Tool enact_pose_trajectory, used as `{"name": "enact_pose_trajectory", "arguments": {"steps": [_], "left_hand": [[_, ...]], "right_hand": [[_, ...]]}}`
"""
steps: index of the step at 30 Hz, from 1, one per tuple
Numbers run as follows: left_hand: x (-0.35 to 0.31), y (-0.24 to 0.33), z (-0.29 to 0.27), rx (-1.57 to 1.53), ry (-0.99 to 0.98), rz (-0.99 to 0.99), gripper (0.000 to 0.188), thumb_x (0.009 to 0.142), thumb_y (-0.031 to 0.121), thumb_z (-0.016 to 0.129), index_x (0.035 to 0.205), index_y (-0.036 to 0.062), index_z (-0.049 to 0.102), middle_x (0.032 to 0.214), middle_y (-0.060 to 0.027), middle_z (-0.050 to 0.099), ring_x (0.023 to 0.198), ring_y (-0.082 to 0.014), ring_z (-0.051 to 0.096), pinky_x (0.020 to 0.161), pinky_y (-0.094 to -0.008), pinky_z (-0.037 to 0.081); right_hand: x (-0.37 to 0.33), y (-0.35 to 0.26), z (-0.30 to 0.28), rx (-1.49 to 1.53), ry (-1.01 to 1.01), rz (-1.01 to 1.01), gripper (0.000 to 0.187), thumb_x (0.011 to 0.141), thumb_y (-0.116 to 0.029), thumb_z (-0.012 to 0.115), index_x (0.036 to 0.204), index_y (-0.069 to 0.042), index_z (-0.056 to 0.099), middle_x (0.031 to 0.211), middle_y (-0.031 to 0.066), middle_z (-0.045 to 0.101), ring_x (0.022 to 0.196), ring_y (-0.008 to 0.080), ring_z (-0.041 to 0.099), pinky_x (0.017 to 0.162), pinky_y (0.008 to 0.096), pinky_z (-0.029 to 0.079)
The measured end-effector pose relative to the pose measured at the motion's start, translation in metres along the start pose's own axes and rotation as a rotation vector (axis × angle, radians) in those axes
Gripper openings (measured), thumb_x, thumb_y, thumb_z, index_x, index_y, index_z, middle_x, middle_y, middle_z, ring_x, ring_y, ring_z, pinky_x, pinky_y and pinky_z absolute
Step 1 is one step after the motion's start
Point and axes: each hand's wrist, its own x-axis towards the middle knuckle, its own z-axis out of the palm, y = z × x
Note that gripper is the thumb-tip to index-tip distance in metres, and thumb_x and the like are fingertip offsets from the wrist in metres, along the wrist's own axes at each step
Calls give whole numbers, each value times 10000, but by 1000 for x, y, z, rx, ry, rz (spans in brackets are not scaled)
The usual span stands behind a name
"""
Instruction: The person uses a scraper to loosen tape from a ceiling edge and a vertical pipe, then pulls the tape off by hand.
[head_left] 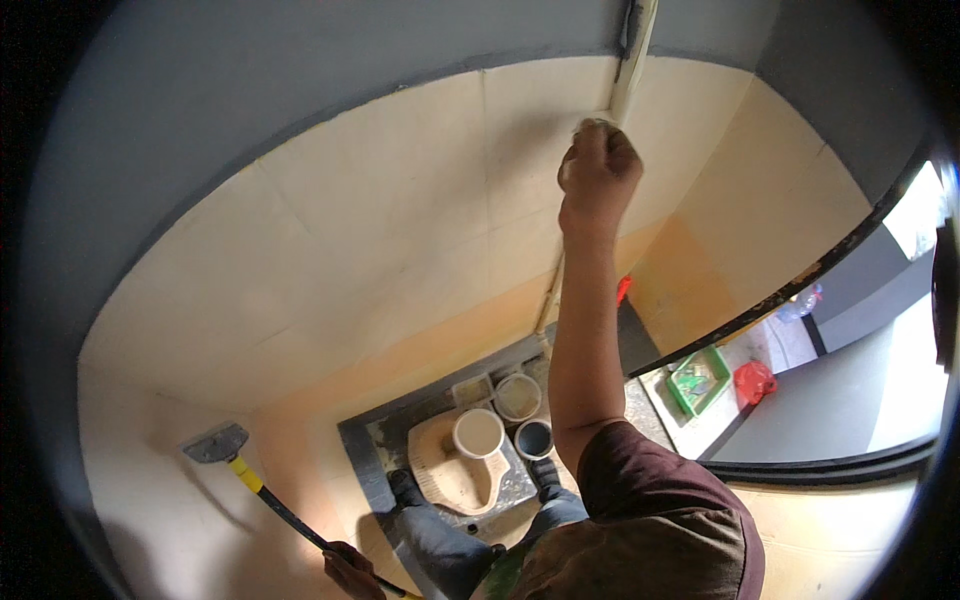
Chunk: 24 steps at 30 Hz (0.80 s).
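In the head view, what appears to be cleaning of a tiled wall (390, 210) is shown partway through, though how far along cannot be read with certainty. A brush (297, 525) with a black and yellow handle is gripped by the left hand (350, 570), the fingers being wrapped around the shaft; its wide grey head is held up close to the wall at the far left, and whether the tiles are touched by it cannot be told. The right hand (602, 165) is raised high beside the pale pipe (634, 60), curled into a tight fist; a small dark edge is seen at the knuckles, but what is held there, if anything, cannot be made out.

As for what is done, the upper tiles look mostly pale and even, while an orange tint is seen along the lower band and in the right corner; whether this is dirt or the tile's own colour cannot be judged. Around the squat toilet (430, 465), pale marks are seen on the dark floor, so work there is probably left. A white bucket (478, 433) is placed over the toilet's edge, and a dark-filled pail (534, 438) is set just beside it.
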Motion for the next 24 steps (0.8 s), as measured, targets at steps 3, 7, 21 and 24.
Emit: {"name": "enact_pose_trajectory", "arguments": {"steps": [3,7,21,24], "left_hand": [[49,27,63,31,-36,-19,606,1071,616,399,711,132,463,603,32,373,500,-97,324,464,-272,253],[61,26,74,36,-96,-64,612,1060,636,411,733,123,485,609,34,378,514,-94,333,468,-270,256],[68,20,80,-38,-197,-47,556,1066,589,448,744,137,480,631,38,353,530,-101,325,477,-280,237],[70,3,82,-76,-207,-39,531,1071,556,472,754,131,508,633,34,366,528,-102,337,472,-279,250]], "right_hand": [[51,-50,15,601,-184,281,139,1004,-122,546,909,-21,559,795,46,551,479,92,418,372,244,313],[66,-74,-17,912,-474,304,169,1017,-195,543,915,-61,550,808,18,555,445,68,355,340,206,277],[86,-13,14,-525,190,-527,769,765,-230,942,1205,-50,337,1172,191,590,741,196,619,647,263,518],[95,-12,36,-573,128,-433,1008,729,-248,955,1384,-91,206,1303,288,582,760,271,641,692,345,547]]}}
